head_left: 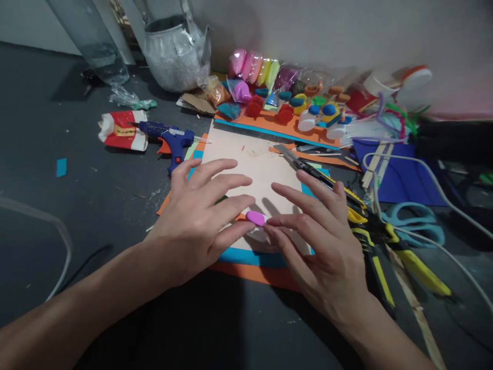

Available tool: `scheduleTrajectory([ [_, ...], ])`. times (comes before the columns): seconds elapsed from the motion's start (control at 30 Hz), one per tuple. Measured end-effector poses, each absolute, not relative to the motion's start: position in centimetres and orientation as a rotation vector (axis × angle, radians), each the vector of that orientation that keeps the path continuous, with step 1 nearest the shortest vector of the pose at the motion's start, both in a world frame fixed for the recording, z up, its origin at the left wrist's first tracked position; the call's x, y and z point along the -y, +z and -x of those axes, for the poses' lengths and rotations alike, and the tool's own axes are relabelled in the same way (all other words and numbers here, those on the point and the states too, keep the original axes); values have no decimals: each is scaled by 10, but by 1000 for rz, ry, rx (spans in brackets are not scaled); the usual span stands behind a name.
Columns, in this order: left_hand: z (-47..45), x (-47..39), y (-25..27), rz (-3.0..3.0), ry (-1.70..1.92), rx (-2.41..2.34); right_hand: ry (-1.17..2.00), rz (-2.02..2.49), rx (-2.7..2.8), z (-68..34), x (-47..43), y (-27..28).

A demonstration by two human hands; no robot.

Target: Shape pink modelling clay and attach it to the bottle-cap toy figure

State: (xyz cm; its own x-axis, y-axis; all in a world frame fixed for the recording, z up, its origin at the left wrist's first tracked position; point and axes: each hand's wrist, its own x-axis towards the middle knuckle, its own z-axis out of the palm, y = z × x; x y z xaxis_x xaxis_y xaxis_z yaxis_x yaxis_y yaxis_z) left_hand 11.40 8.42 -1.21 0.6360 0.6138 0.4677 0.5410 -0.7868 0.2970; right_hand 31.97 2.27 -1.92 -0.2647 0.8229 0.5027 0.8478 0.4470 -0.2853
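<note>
A small oval piece of magenta modelling clay (255, 218) is between my two hands, just above a stack of paper. My right hand (323, 241) pinches its right end between thumb and index finger, the other fingers raised. My left hand (200, 210) has its fingers spread, and the thumb tip reaches the clay's lower left side. Beneath both hands lies a cream sheet (246, 154) on top of blue and orange sheets. Something dark green and a bit of orange show partly behind my left fingers.
A blue glue gun (177, 144) lies left of the paper, a box cutter (308, 167) at right. Pliers (381, 236) and blue scissors (416, 223) lie farther right, crossed by a cable. Behind are a metal kettle (173, 56), clay packets (256, 67) and small clay shapes on orange foam.
</note>
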Motion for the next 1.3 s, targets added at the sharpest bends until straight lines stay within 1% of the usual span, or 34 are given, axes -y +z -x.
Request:
scheduleTrajectory([
  [0.7,-119,-84,-19,-2619,820,-957,37,1380,2091,-316,-25,-16],
  [1.2,-119,-83,-20,-2613,794,-969,-2,1384,2091,-317,-24,-15],
  [1.3,-117,-82,-17,-2621,838,-1009,-50,1400,2056,-328,-25,-9],
])
